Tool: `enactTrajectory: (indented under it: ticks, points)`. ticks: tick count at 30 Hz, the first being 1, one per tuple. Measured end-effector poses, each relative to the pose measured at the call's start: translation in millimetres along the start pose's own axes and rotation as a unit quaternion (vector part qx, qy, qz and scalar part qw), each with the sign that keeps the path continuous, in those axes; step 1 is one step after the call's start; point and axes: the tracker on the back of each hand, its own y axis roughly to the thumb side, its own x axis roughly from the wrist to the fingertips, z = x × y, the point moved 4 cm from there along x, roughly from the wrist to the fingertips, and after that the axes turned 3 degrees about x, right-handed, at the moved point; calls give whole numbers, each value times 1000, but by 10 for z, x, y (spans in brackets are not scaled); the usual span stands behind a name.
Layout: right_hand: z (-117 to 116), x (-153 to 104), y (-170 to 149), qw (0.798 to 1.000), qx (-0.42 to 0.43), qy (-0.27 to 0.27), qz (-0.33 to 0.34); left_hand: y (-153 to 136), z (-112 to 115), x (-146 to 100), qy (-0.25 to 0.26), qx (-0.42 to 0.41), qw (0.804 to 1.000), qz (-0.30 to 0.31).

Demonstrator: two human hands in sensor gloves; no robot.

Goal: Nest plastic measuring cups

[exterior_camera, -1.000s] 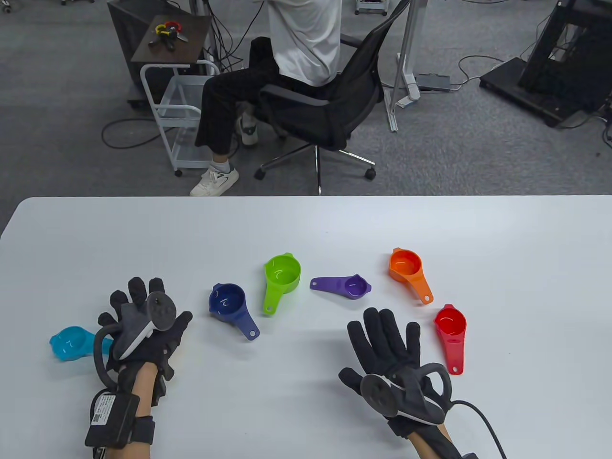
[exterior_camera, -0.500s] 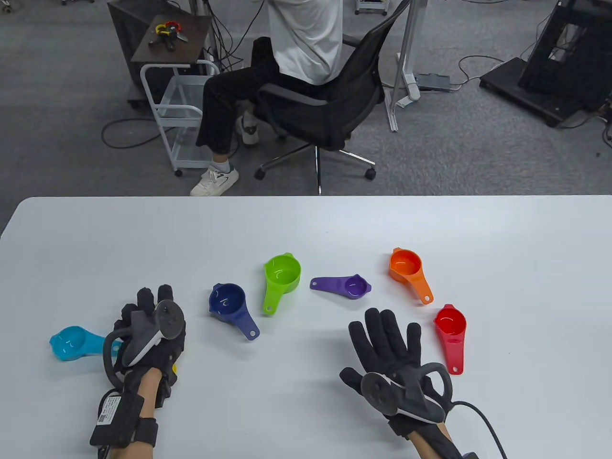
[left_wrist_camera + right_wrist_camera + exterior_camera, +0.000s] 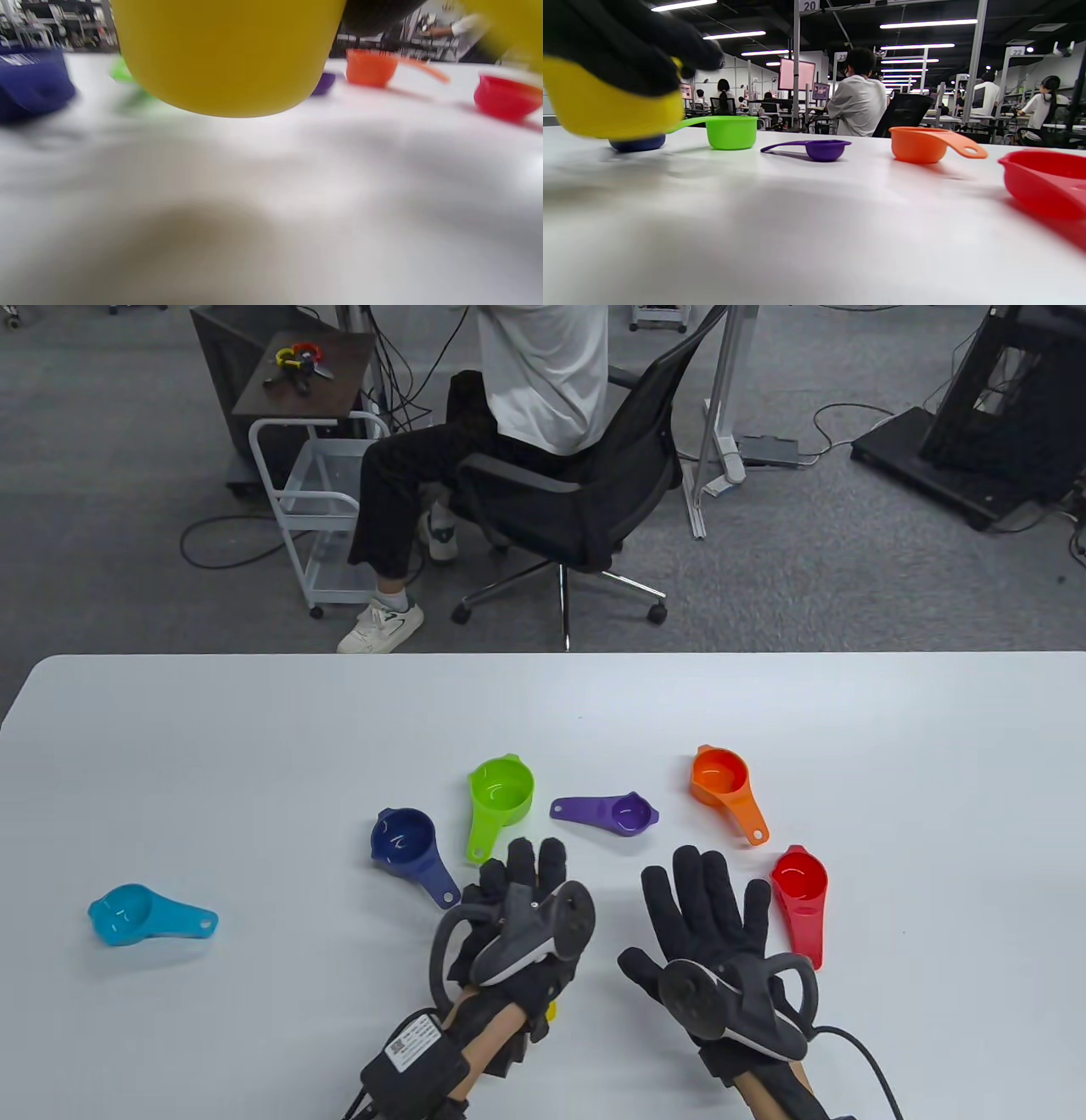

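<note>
Beyond the white bench (image 3: 254, 729), a grey carpeted floor, a wheeled cart and a seated person in a black office chair (image 3: 594, 492) are seen.

A yellow measuring cup (image 3: 229, 55) is held off the bench in the left hand (image 3: 517, 933); the grip is clamped around it, gloved fingers (image 3: 628, 46) being wrapped over its top in the right wrist view. What lies inside it cannot be told. The right hand (image 3: 713, 933) lies flat on the bench just right of the left one, its grip apart with fingers spread, nothing held.

Just beyond the left grip stand the green cup (image 3: 501, 793) and, to its left, the dark blue cup (image 3: 403, 840), both upright and seen hollow. Ahead, between the two grips, lies the shallow purple cup (image 3: 628, 814). Beyond the right grip stands the orange cup (image 3: 721, 780); the red cup (image 3: 799, 882) lies just beside the right fingers. Well to the left of the left grip rests the light blue cup (image 3: 127, 912). All are separate, none nested.

From the table view only a sliver of yellow shows under the left wrist; the cup's rounded, glossy body fills the left wrist view, blurred.
</note>
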Motion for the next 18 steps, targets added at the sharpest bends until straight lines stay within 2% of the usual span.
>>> enactTrajectory:
  ticks: [3,9,18]
  points:
    - [6,3,-21,1000,4,0,-2,71,119,106,-25,-12,1000,6]
    - [-61,41,-3,1000,-5,20,-6,153,276,141,-47,-6,999,21]
    - [-62,42,-7,1000,1,28,-9,130,290,114,-67,-13,996,52]
